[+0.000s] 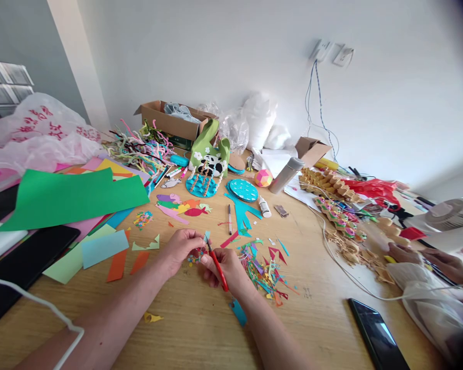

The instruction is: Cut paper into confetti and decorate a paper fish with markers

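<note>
My right hand (226,270) is wrapped round the red handles of a pair of scissors (218,270), whose blades point up and away toward my left hand. Pinched in my left hand (183,249) is a small piece of light blue paper (207,235), right at the scissor tips. Whether the blades touch the paper I cannot tell. Below my fingers lie small colourful paper bits (194,258). A heap of paper scraps (260,270) spreads to the right of my right hand. A blue paper strip (238,312) lies by my right wrist.
Coloured paper sheets (73,198) and a black tablet-like slab (31,272) cover the left. Paper fish (183,205), a pen (229,218) and a white bottle (264,207) lie ahead. A phone (376,331) and a white cable (343,267) are right, near another person's hands (443,262).
</note>
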{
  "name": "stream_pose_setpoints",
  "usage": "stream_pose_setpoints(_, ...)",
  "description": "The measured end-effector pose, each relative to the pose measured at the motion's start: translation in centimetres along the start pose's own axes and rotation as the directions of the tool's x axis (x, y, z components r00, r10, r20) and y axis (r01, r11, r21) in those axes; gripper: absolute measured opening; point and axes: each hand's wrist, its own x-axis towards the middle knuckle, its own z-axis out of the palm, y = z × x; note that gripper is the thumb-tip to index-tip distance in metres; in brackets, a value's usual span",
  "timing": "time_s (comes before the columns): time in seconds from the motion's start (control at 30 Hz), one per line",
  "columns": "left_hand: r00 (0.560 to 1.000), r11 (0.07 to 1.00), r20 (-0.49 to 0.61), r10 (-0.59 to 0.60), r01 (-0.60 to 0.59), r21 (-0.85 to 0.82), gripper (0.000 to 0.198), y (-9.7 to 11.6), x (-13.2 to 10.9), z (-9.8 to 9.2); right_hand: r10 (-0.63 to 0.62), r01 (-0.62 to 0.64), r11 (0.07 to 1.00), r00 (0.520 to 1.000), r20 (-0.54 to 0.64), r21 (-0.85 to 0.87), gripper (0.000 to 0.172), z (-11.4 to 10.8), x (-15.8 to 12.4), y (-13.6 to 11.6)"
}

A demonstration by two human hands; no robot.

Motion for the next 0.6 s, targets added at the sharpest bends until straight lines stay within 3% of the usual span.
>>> stream_pose_setpoints(0.6,0.999,1.000,-0.018,-0.029,0.029,-0.007,0.018,0.07,0.12,-0.11,0.008,-0.008,1.000,1.000,0.013,-0.017,0.060,0.00,0.11,0.28)
